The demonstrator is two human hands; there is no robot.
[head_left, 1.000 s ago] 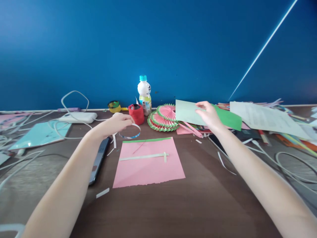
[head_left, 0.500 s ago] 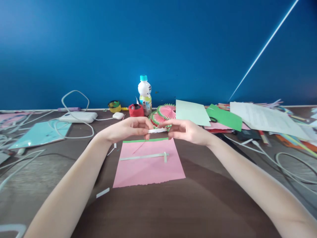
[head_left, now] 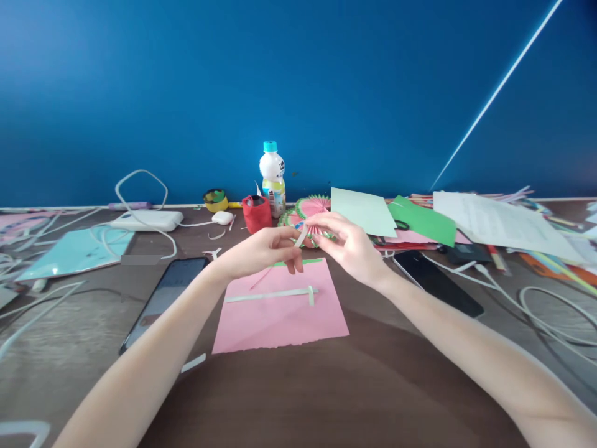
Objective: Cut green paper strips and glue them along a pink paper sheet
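Note:
My left hand (head_left: 270, 250) pinches the lower end of a narrow white strip (head_left: 302, 235), which looks like tape or paper. At the strip's upper end, the fingertips of my right hand (head_left: 342, 242) are closed on it. Both hands are raised over the far edge of a pink sheet of paper (head_left: 280, 323). On that sheet lie a long pale strip (head_left: 268, 295) and a short one (head_left: 311, 295) across its right end. A green band runs along the sheet's far edge, partly hidden by my fingers. Behind my hands are pink-and-green pleated paper rosettes (head_left: 313, 208).
Phones lie left (head_left: 163, 298) and right (head_left: 438, 283) of the sheet. A bottle (head_left: 272, 177) and a red roll-like object (head_left: 257, 214) stand near the blue wall. Papers (head_left: 504, 224) fill the right; a white power bank (head_left: 148, 220) and cables lie left. A loose strip (head_left: 193, 363) is near my left forearm.
My hands have come closer together, and the left has moved right and slightly down. The strip has turned from nearly level to steeply slanted. Both phones show more now.

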